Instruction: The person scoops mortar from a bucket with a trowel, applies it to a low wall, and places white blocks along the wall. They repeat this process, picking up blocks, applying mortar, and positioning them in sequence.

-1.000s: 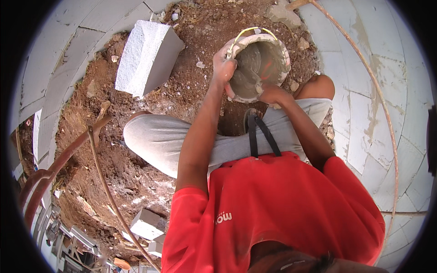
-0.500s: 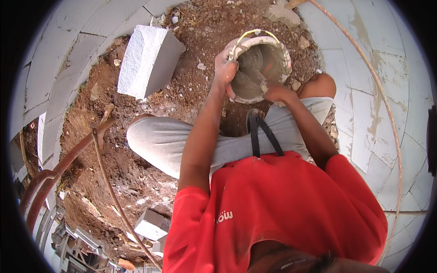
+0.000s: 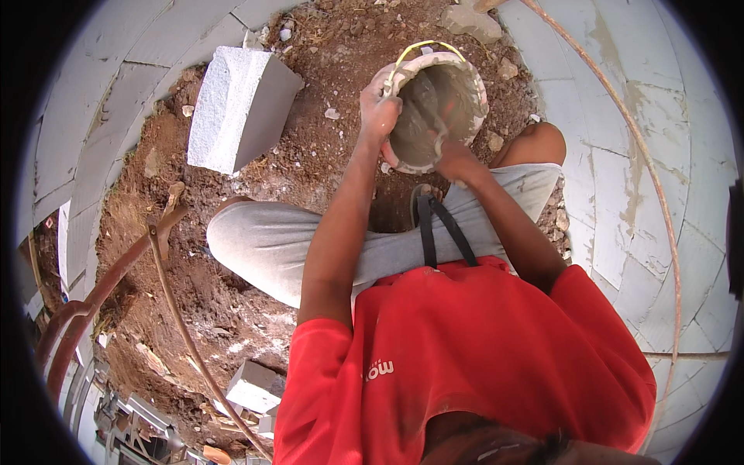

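Note:
A bucket (image 3: 479, 87) with a pale, crusted rim and a yellow-green handle tilts toward me on the dirt. Wet grey mortar (image 3: 412, 141) coats its inside. My left hand (image 3: 380, 112) is closed on the bucket's left rim, close to where the handle joins. At the near right rim, my right hand (image 3: 459, 163) is closed around the end of a flat, mortar-coated trowel (image 3: 440, 130) that reaches into the bucket. Mortar hides most of the trowel's shape.
A large white block (image 3: 244, 108) lies left of the bucket, and smaller blocks (image 3: 254, 386) lie near my left side. Grey block walls (image 3: 643, 170) curve around the pit. A bent brown pole (image 3: 116, 271) and a thin stick (image 3: 182, 325) stand at the left.
My right hand has shifted slightly left and inward with the trowel along the bucket's near rim. My left hand keeps its hold. The whole view has shifted a little.

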Tool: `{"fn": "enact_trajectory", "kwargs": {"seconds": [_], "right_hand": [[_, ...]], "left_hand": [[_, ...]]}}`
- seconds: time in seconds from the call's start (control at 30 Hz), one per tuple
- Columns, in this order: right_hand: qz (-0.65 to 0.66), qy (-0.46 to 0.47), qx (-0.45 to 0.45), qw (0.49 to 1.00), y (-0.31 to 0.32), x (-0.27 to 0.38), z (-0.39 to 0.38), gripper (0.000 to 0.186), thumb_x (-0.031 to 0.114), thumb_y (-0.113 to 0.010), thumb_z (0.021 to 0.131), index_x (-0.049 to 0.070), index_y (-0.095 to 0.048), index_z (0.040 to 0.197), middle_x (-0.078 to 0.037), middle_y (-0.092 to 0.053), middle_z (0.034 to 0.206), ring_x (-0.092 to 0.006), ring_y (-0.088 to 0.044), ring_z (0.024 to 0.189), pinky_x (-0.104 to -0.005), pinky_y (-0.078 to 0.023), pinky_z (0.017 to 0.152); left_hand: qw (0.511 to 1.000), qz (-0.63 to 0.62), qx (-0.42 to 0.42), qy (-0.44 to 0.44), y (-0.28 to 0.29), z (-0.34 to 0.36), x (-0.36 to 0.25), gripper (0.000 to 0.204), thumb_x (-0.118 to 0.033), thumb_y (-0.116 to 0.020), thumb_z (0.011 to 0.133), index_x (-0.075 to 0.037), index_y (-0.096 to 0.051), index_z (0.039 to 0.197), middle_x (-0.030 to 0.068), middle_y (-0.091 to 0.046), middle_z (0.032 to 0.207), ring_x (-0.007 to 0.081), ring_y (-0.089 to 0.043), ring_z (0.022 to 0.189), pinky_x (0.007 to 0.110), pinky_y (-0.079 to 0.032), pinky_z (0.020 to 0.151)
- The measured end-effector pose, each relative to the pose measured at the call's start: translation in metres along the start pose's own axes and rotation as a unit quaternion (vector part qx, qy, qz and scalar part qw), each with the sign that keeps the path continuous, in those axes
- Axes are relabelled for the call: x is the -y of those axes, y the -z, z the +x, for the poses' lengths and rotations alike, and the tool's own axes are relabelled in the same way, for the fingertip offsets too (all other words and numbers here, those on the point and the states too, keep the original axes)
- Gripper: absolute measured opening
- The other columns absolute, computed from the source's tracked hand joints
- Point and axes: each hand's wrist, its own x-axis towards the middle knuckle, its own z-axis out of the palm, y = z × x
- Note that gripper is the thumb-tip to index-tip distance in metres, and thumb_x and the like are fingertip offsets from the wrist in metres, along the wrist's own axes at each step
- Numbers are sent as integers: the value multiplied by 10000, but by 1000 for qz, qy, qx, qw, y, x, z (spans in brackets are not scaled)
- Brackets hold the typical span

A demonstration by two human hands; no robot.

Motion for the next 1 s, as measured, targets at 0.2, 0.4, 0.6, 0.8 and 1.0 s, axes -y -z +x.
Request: {"fn": "enact_trajectory", "kwargs": {"seconds": [0.2,0.4,0.6,0.8,1.0], "right_hand": [[101,-75,165,978,45,-1,-20,613,237,-690,828,-74,-561,1341,-272,-712,1163,-377,-709,1088,-467,-554,904],[30,-25,36,999,18,-1,3,489,280,-716,825,-67,-621,1156,-252,-724,1033,-393,-708,939,-440,-574,810],[358,-145,269,882,10,31,-6,316,244,-707,861,61,-636,1108,-58,-661,832,-184,-628,627,-339,-521,522],[311,-22,60,948,7,0,-15,357,214,-712,846,-8,-666,1122,-149,-709,919,-253,-691,677,-369,-546,604],[38,-36,42,998,-31,-5,2,551,295,-674,794,-47,-660,1225,-299,-690,1167,-448,-656,1131,-475,-521,961]], "left_hand": [[999,37,0,0,2,-1,11,567,48,-524,669,14,-706,1206,-3,-657,926,90,-554,739,242,-448,641],[999,53,-4,-9,-4,-4,26,526,40,-523,664,-4,-735,1142,90,-720,1094,213,-655,1041,313,-483,963],[1000,-8,-22,-4,-4,0,20,546,105,-531,695,-2,-714,1198,-8,-615,886,90,-535,695,245,-427,570],[999,-21,-31,11,-1,0,20,635,110,-489,660,2,-706,1246,41,-690,1147,127,-634,968,231,-490,763],[996,-54,-64,31,9,1,16,406,108,-538,701,-12,-704,1051,-19,-562,800,93,-510,629,255,-425,538]]}}
